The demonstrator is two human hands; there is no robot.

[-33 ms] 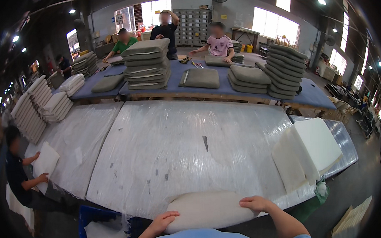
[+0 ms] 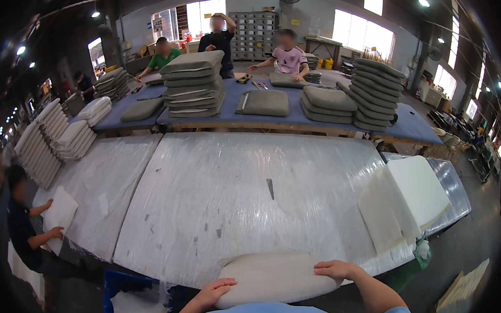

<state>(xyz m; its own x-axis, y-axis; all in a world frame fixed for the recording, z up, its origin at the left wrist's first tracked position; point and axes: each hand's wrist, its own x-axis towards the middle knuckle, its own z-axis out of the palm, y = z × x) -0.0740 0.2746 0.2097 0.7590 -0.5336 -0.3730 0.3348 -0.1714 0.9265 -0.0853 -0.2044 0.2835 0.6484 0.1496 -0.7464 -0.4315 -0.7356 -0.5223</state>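
Note:
An off-white cushion pad (image 2: 278, 276) lies at the near edge of the plastic-wrapped table (image 2: 231, 201), partly against my body. My left hand (image 2: 216, 291) grips its left end, thumb on top and the other fingers mostly out of sight. On the opposite end, my right hand (image 2: 335, 270) is closed round the upper right edge, fingers lying over the top. Both hands hold the pad from its two sides. Its lower edge is hidden by my blue shirt.
White foam pads (image 2: 415, 193) with cream sheets lie at the table's right. A blue bin (image 2: 110, 293) is below left. Behind, grey cushion stacks (image 2: 194, 88) stand on a blue-topped table (image 2: 252, 120). A co-worker (image 2: 25, 230) handles a white pad at left; others work beyond.

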